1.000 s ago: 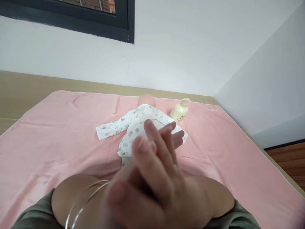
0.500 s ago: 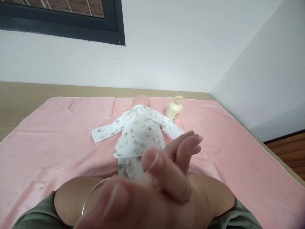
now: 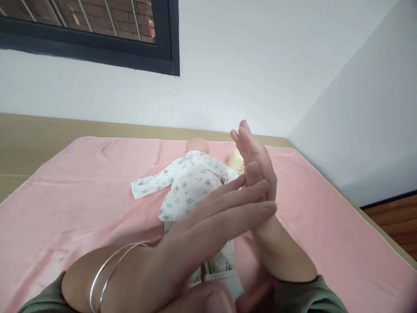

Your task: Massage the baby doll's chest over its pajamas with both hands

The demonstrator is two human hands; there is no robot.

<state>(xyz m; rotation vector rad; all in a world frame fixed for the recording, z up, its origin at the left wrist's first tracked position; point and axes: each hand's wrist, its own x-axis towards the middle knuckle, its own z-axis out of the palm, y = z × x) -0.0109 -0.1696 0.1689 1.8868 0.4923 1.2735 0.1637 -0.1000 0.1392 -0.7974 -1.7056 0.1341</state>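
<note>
My left hand [image 3: 195,230], with silver bangles [image 3: 109,271] at its wrist, stretches to the right with straight fingers. Its fingertips rest against the palm side of my right hand [image 3: 260,167], which is raised with fingers pointing up. Neither hand holds anything. Beyond them a baby doll [image 3: 197,145] lies on its back, dressed in a white top [image 3: 189,187] printed with small animals and matching trousers [image 3: 224,258]. My hands hide part of the doll's body and one sleeve. Behind my right hand a cream pump bottle [image 3: 235,161] is partly covered.
A pink sheet [image 3: 97,187] with some creases covers the wooden surface [image 3: 19,143]. White walls [image 3: 234,65] rise behind and to the right. A dark window frame [image 3: 167,48] is at the upper left. Brown wood [image 3: 394,226] shows at the right edge.
The hands were clasped low and close to the camera. Now the right hand is raised upright and the left fingers are straightened against it. The view has shifted slightly.
</note>
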